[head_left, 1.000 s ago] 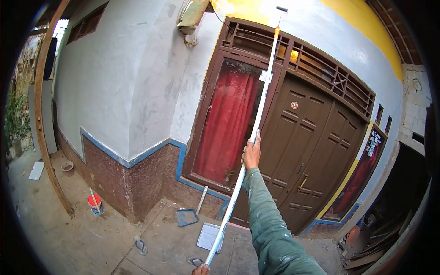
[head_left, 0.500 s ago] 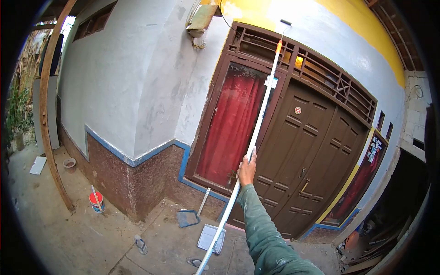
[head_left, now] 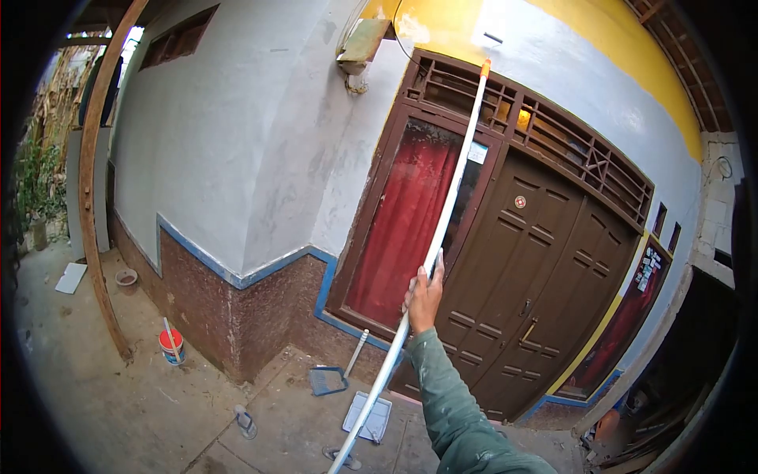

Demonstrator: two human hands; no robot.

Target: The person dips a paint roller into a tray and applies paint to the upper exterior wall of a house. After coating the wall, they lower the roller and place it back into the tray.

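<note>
My right hand (head_left: 424,299) is wrapped round a long white pole (head_left: 452,197), in front of the brown double door. The pole slants from the bottom of the view up to an orange end piece (head_left: 485,69). Beyond that a small paint roller (head_left: 493,38) lies against the pale wall (head_left: 553,59) above the door frame, near the yellow band (head_left: 632,55). A green sleeve (head_left: 458,403) with paint specks covers my right arm. My left hand is out of view, as is the pole's lower end.
On the ground stand a paint tray (head_left: 368,417), a blue dustpan (head_left: 328,381) and a red-topped bucket (head_left: 171,346) with a stick. Sandals (head_left: 245,423) lie nearby. A wooden post (head_left: 91,189) rises at left. A lamp-like fixture (head_left: 363,43) juts from the wall.
The roller has moved up the wall and slightly left relative to the door frame. My right hand stays closed on the pole. The camera view has tilted a little up and left.
</note>
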